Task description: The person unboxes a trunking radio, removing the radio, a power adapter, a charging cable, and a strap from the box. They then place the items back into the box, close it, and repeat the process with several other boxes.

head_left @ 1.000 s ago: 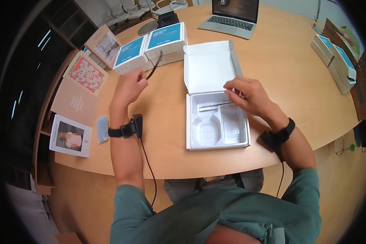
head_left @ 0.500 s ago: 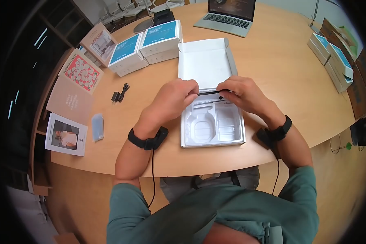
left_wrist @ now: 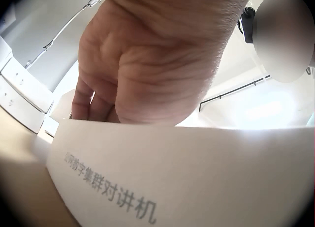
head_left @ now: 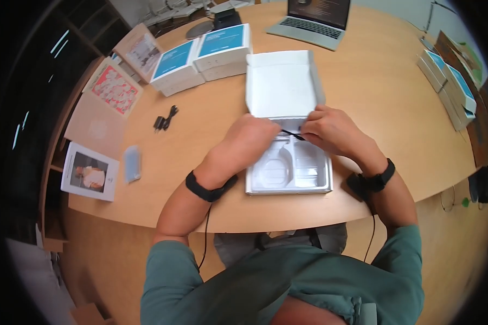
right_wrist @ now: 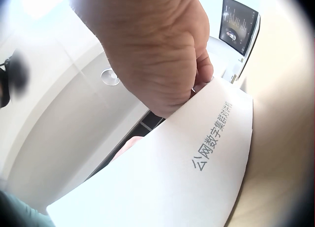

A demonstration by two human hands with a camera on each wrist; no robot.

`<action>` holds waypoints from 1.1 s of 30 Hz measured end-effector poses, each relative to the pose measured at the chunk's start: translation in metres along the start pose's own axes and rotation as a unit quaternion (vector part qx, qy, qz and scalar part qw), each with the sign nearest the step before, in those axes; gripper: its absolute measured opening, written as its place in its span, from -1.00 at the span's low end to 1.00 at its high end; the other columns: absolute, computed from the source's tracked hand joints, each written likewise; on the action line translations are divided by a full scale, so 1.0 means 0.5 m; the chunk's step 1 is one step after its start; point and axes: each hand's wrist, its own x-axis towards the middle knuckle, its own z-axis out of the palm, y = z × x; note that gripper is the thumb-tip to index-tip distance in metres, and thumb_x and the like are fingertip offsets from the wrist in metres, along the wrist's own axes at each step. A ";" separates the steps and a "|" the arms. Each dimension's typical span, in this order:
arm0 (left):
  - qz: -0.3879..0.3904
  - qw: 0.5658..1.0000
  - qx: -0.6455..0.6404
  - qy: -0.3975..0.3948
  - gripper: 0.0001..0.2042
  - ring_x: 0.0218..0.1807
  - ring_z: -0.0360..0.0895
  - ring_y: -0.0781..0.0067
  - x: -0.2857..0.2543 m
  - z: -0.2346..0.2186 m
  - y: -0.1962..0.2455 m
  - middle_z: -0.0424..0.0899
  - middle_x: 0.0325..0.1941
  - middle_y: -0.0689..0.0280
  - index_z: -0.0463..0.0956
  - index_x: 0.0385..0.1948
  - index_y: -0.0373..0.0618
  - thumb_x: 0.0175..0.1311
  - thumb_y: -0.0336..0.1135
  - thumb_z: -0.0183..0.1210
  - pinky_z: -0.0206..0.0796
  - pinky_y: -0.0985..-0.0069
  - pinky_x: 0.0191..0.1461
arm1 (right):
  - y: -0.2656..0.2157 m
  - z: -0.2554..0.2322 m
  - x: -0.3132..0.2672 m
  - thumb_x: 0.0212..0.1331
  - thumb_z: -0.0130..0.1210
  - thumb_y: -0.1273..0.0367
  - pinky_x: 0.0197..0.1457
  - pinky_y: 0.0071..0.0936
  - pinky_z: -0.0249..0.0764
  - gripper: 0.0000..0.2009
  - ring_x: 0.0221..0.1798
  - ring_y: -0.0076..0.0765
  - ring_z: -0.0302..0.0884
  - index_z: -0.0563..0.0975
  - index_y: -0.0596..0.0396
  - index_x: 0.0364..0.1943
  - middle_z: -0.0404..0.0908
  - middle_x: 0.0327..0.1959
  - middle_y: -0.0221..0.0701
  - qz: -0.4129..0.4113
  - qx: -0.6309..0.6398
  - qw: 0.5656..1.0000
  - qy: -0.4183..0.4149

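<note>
An open white box (head_left: 288, 191) with a moulded plastic insert (head_left: 293, 170) lies before me, its lid (head_left: 282, 81) folded back. Over the insert's back end, my left hand (head_left: 246, 140) pinches one end of a thin black strap (head_left: 291, 134). The right hand (head_left: 333, 129) holds the other end, close to the box's right back corner. In the left wrist view, that hand's fingertips drop behind the box wall (left_wrist: 172, 163). The right wrist view has the right fingers partly hidden behind the printed wall (right_wrist: 197, 148).
A black charger with coiled cable (head_left: 165, 119) and a pale blue packet (head_left: 132, 163) lie left. Blue-topped boxes (head_left: 222, 46) and upright books (head_left: 113, 89) stand behind them. A laptop (head_left: 312, 27) is at the back, more boxes (head_left: 450, 89) at the right edge.
My left hand has come from the blue-topped boxes with the black strap to the open box. The right hand has taken the strap's other end, and both hands have lowered toward the insert.
</note>
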 end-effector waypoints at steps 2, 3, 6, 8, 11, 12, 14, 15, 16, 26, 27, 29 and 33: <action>0.021 0.999 -0.010 -0.037 -0.88 -0.08 0.78 -0.07 -0.006 -0.019 0.009 0.80 -0.23 0.04 0.70 -0.21 -0.15 0.33 -0.39 0.22 0.60 0.07 -0.04 | -0.011 -0.005 0.000 0.24 0.40 0.37 0.02 -0.23 0.66 -0.94 -0.07 -0.17 0.66 0.81 -0.08 -0.24 0.74 -0.27 -0.41 -0.001 0.007 1.000 0.011; 0.006 0.999 -0.001 -0.037 -0.88 -0.08 0.78 -0.07 -0.010 -0.021 0.011 0.80 -0.23 0.04 0.70 -0.21 -0.15 0.33 -0.39 0.22 0.60 0.07 -0.04 | -0.016 -0.007 0.001 0.24 0.40 0.36 0.01 -0.23 0.65 -0.94 -0.08 -0.17 0.65 0.81 -0.08 -0.24 0.74 -0.29 -0.42 0.013 0.009 1.000 0.016; 0.002 0.993 -0.114 -0.002 -0.82 -0.08 0.77 -0.11 -0.014 -0.026 0.020 0.81 -0.20 0.02 0.74 -0.03 -0.11 0.43 -0.37 0.25 0.60 0.09 0.05 | -0.013 -0.003 0.006 0.24 0.40 0.37 0.03 -0.23 0.64 -0.91 -0.08 -0.16 0.65 0.81 -0.03 -0.21 0.75 -0.28 -0.42 0.004 0.023 1.000 0.017; -0.024 0.990 -0.139 0.023 -0.82 -0.09 0.76 -0.11 -0.019 -0.047 0.010 0.82 -0.18 0.03 0.73 -0.02 -0.11 0.43 -0.37 0.26 0.61 0.12 0.06 | -0.009 -0.003 0.003 0.24 0.41 0.37 0.04 -0.23 0.64 -0.90 -0.08 -0.16 0.66 0.81 -0.02 -0.20 0.75 -0.27 -0.41 0.007 0.017 1.000 0.004; -0.064 0.980 -0.151 0.111 -0.82 -0.12 0.77 -0.06 -0.039 -0.072 -0.081 0.83 -0.15 0.05 0.73 0.00 -0.13 0.45 -0.36 0.28 0.60 0.19 0.04 | -0.007 0.004 0.002 0.24 0.39 0.41 0.04 -0.23 0.66 -0.90 -0.06 -0.15 0.68 0.81 -0.01 -0.19 0.77 -0.25 -0.39 0.017 0.023 0.999 0.020; -0.100 0.975 -0.143 0.140 -0.82 -0.12 0.78 -0.04 -0.051 -0.087 -0.123 0.83 -0.15 0.05 0.72 -0.02 -0.14 0.45 -0.35 0.28 0.60 0.20 0.02 | -0.007 0.005 0.002 0.25 0.37 0.42 0.04 -0.23 0.67 -0.91 -0.05 -0.15 0.69 0.81 0.00 -0.20 0.76 -0.26 -0.38 0.022 0.021 0.999 0.030; -0.184 0.963 -0.086 0.177 -0.82 -0.12 0.79 -0.01 -0.087 -0.112 -0.213 0.83 -0.16 0.05 0.72 -0.04 -0.16 0.44 -0.34 0.28 0.59 0.22 0.00 | -0.010 0.003 0.003 0.25 0.36 0.44 0.05 -0.22 0.68 -0.91 -0.04 -0.14 0.70 0.80 0.00 -0.20 0.75 -0.26 -0.36 0.027 0.018 0.999 0.044; -0.233 0.954 -0.037 0.183 -0.82 -0.13 0.79 0.00 -0.109 -0.114 -0.261 0.83 -0.17 0.04 0.72 -0.04 -0.17 0.44 -0.33 0.28 0.58 0.22 -0.01 | -0.013 0.000 0.005 0.26 0.35 0.44 0.04 -0.22 0.68 -0.91 -0.04 -0.14 0.70 0.80 0.01 -0.20 0.74 -0.25 -0.35 0.031 0.024 0.997 0.063; -0.306 0.939 -0.002 0.156 -0.79 -0.08 0.80 -0.02 -0.133 -0.108 -0.311 0.83 -0.14 0.01 0.72 -0.01 -0.16 0.42 -0.32 0.28 0.58 0.20 0.03 | -0.015 -0.004 0.005 0.26 0.34 0.45 0.04 -0.21 0.69 -0.91 -0.04 -0.13 0.70 0.80 0.02 -0.20 0.73 -0.24 -0.34 0.037 0.031 0.995 0.083; -0.518 0.852 0.030 0.073 -0.81 0.17 0.72 -0.20 -0.223 -0.008 -0.416 0.82 0.05 -0.05 0.65 -0.05 -0.16 0.37 -0.42 0.18 0.52 0.04 0.17 | -0.010 -0.002 0.003 0.28 0.34 0.42 0.07 -0.18 0.68 -0.86 0.02 -0.14 0.69 0.79 0.00 -0.12 0.74 -0.21 -0.36 0.045 0.032 0.997 0.044; -0.512 0.855 0.025 0.070 -0.81 0.17 0.72 -0.20 -0.215 -0.009 -0.421 0.82 0.05 -0.05 0.65 -0.05 -0.16 0.37 -0.42 0.18 0.52 0.04 0.17 | -0.007 0.001 0.003 0.28 0.33 0.42 0.08 -0.18 0.68 -0.86 0.03 -0.13 0.69 0.79 -0.01 -0.12 0.75 -0.21 -0.37 0.042 0.027 0.998 0.028; -0.483 0.874 -0.005 0.048 -0.86 -0.01 0.77 -0.07 -0.199 -0.016 -0.435 0.82 -0.09 0.02 0.61 -0.11 -0.21 0.35 -0.47 0.21 0.53 0.16 0.04 | -0.005 0.006 0.001 0.29 0.33 0.42 0.08 -0.18 0.67 -0.86 0.04 -0.13 0.68 0.79 -0.01 -0.11 0.76 -0.21 -0.38 0.044 0.023 0.999 0.010; -0.269 0.906 -0.287 0.155 -0.80 -0.30 0.53 0.55 -0.097 -0.139 -0.249 0.64 -0.36 0.30 0.55 -0.11 -0.24 0.32 -0.48 0.36 0.48 0.39 -0.17 | -0.001 0.016 0.003 0.30 0.31 0.43 0.03 -0.17 0.68 -0.87 -0.03 -0.09 0.70 0.78 -0.01 -0.12 0.76 -0.21 -0.35 0.045 0.032 0.997 0.045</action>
